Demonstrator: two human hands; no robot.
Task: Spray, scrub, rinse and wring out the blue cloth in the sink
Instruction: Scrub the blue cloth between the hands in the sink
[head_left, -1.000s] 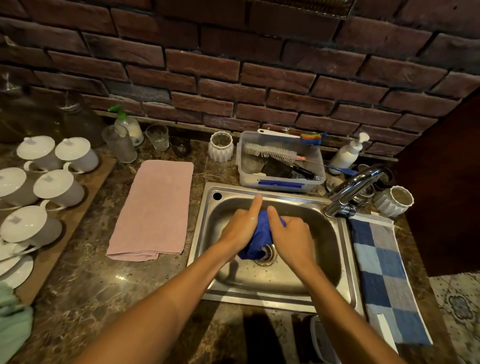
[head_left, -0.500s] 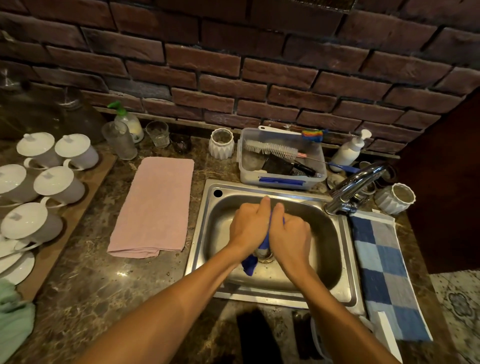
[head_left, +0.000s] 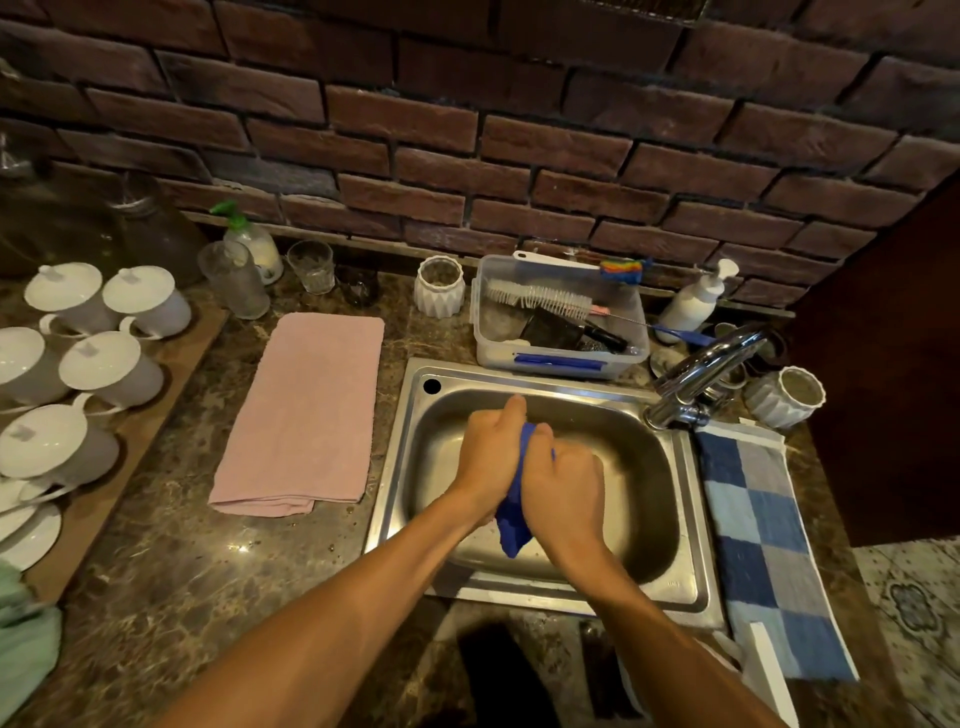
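Steel sink (head_left: 680, 525) on marble counter (head_left: 171, 571), brick wall behind.
Blue cloth (head_left: 511, 535) is gripped by left hand (head_left: 491, 457) and right hand (head_left: 563, 483); brushes are kept in the plastic tub (head_left: 561, 358).

One camera on my head, looking forward and down over my forearms into the sink (head_left: 691, 525), close in. Wide angle takes in the counter (head_left: 171, 561) either side and the brick wall (head_left: 467, 130) ahead.
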